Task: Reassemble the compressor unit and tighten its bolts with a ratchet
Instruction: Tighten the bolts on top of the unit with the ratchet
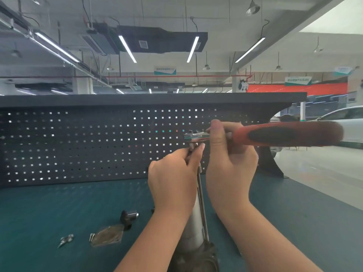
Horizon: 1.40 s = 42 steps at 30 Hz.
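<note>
Hardware lies on the teal-topped counter [59, 203] ahead of us: a flat, brownish square gasket plate [107, 236] with two small silver bolts [91, 237] just beside its left edge, a further pair of silver bolts [65, 240] well to the left, and a black T-shaped fitting with a silver end [128, 217] behind the plate. A dark perforated back panel [78, 144] closes off the rear of the counter. Our forearms and hands cover most of the workpiece.

We see the grey cylindrical compressor unit [193, 230] standing upright at the near edge of the counter, between our wrists, with a thin steel rod along its right side and a dark base casting below. Our left hand [172, 181] pinches the small fitting at its top, fingers curled. Our right hand [229, 154] grips the red-and-black-handled ratchet [286, 135] near its head, the handle pointing right and blurred. The exact point of engagement is hidden.
</note>
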Motion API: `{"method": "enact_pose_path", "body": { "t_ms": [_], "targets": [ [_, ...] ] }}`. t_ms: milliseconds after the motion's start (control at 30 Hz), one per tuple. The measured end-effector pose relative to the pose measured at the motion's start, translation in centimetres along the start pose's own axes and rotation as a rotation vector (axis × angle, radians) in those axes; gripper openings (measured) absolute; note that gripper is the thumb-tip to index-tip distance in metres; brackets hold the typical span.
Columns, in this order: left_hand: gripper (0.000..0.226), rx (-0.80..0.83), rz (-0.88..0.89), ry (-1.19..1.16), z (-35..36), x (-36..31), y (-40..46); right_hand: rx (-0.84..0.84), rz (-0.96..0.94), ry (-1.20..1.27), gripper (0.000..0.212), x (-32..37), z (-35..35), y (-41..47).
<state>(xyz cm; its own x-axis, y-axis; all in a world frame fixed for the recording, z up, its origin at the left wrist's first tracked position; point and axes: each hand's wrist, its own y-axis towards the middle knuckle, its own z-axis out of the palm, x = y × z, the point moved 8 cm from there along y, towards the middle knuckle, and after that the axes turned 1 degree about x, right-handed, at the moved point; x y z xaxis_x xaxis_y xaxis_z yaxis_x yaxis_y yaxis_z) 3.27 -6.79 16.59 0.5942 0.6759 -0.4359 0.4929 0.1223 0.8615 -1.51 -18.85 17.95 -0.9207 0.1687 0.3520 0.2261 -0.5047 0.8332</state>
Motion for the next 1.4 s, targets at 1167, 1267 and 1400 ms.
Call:
{"method": "enact_pose_path", "body": {
  "t_ms": [1167,1267,1400],
  "targets": [
    [0.057,-0.014,0.013,-0.110,-0.7,-0.4,-0.7,-0.044,0.201,0.137,0.023,-2.5,-1.3,1.8],
    [0.055,0.006,-0.011,-0.076,-0.6,-0.5,-0.8,-0.067,-0.070,-0.035,0.017,0.2,-0.8,0.5],
    [0.049,0.026,0.002,-0.017,-0.3,-0.8,-0.7,-0.028,-0.230,-0.202,0.022,1.3,0.5,-1.2]
  ]
}}
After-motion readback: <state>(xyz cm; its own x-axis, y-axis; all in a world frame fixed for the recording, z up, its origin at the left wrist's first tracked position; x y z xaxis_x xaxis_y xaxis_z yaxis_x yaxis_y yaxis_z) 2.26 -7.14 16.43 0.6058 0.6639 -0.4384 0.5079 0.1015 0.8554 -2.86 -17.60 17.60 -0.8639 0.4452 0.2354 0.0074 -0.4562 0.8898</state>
